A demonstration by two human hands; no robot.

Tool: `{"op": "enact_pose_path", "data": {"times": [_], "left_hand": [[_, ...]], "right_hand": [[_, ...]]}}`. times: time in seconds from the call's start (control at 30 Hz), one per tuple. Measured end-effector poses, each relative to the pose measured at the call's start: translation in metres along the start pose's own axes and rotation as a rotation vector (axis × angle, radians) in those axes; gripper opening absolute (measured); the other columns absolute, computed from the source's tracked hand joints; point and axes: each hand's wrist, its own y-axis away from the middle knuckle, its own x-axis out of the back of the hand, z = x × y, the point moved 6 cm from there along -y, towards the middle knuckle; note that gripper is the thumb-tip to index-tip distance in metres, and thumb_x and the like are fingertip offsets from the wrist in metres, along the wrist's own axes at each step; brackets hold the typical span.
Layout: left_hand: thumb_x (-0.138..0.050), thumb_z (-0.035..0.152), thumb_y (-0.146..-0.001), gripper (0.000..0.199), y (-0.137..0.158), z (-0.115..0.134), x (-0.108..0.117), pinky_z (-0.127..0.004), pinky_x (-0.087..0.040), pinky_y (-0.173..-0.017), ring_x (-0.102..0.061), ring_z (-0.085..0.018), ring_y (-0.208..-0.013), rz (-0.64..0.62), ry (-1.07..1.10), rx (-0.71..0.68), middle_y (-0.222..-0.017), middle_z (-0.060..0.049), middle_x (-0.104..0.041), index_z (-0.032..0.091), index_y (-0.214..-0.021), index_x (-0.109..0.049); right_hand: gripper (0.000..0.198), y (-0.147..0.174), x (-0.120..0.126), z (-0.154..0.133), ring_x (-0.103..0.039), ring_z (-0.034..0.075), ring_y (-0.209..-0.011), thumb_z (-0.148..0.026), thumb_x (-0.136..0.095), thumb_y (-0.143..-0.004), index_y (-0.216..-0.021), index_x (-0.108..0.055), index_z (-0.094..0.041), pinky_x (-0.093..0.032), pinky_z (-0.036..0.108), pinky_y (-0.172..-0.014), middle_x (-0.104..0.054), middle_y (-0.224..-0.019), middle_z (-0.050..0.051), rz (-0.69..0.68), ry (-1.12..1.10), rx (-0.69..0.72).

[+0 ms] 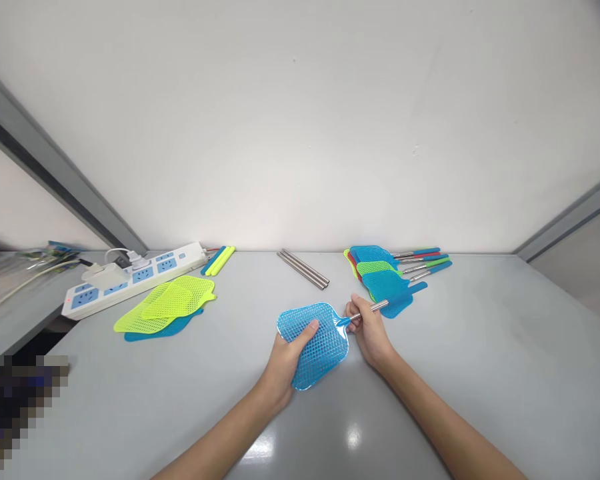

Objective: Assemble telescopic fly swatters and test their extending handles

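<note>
Between my hands is a blue fly swatter [325,347] with a mesh head, a metal rod and a blue grip at its far end. My left hand [283,367] is closed on the mesh head, thumb on top and fingers hidden behind it. Just past the neck, my right hand [370,333] pinches the metal rod. The swatter's blue grip [405,295] points up and right, over a pile of fly swatters [387,283] with blue, green and red parts.
Yellow mesh swatter heads [180,298] lie over a blue one [165,330] at the left. Behind them are a white power strip [135,280] with plugs and some yellow and blue grips [219,261]. Several metal rods [304,269] lie near the wall.
</note>
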Motion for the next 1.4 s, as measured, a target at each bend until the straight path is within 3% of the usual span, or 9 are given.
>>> {"op": "enact_pose_path", "data": {"times": [0.47, 0.67, 0.9, 1.23, 1.4], "left_hand": [[-0.063, 0.034, -0.065, 0.039, -0.001, 0.004, 0.000, -0.034, -0.049, -0.072, -0.060, -0.023, -0.082, 0.002, -0.041, -0.020, -0.098, -0.011, -0.063, 0.013, -0.097, -0.057], [-0.065, 0.035, -0.062, 0.036, -0.009, 0.015, 0.006, -0.034, -0.048, -0.071, -0.062, -0.022, -0.073, 0.004, -0.100, -0.069, -0.084, -0.011, -0.066, 0.010, -0.089, -0.061], [-0.065, 0.036, -0.062, 0.037, -0.011, 0.017, 0.006, -0.036, -0.048, -0.070, -0.062, -0.023, -0.071, -0.029, -0.079, -0.061, -0.083, -0.011, -0.067, 0.011, -0.088, -0.062], [-0.065, 0.035, -0.063, 0.036, -0.012, 0.015, 0.005, -0.035, -0.048, -0.073, -0.062, -0.024, -0.078, -0.054, -0.039, -0.035, -0.086, -0.012, -0.066, 0.011, -0.090, -0.061], [-0.066, 0.034, -0.062, 0.034, -0.010, 0.018, 0.006, -0.035, -0.050, -0.070, -0.063, -0.024, -0.075, -0.007, -0.052, -0.033, -0.084, -0.012, -0.067, 0.010, -0.086, -0.062]], "right_hand": [[0.043, 0.000, -0.003, -0.002, -0.021, 0.005, -0.034, -0.032, -0.051, -0.074, -0.042, -0.027, -0.018, -0.019, 0.022, -0.038, -0.022, -0.039, -0.008, -0.052, 0.013, -0.011], [0.036, 0.000, -0.002, 0.002, -0.020, 0.005, -0.035, -0.033, -0.059, -0.069, -0.048, -0.033, -0.018, -0.019, 0.022, -0.039, -0.018, -0.040, -0.010, -0.062, 0.058, -0.053], [0.035, 0.001, -0.006, 0.006, -0.028, 0.005, -0.037, -0.034, -0.056, -0.072, -0.048, -0.036, -0.017, -0.019, 0.022, -0.039, -0.029, -0.042, -0.007, -0.181, 0.164, -0.040], [0.039, 0.000, -0.002, 0.005, -0.030, 0.006, -0.035, -0.036, -0.055, -0.070, -0.044, -0.033, -0.018, -0.021, 0.023, -0.039, -0.026, -0.039, -0.008, -0.063, 0.097, -0.055], [0.039, 0.000, -0.003, 0.004, -0.029, 0.006, -0.034, -0.038, -0.052, -0.072, -0.043, -0.035, -0.017, -0.023, 0.023, -0.039, -0.029, -0.039, -0.007, -0.044, 0.011, -0.056]]}}
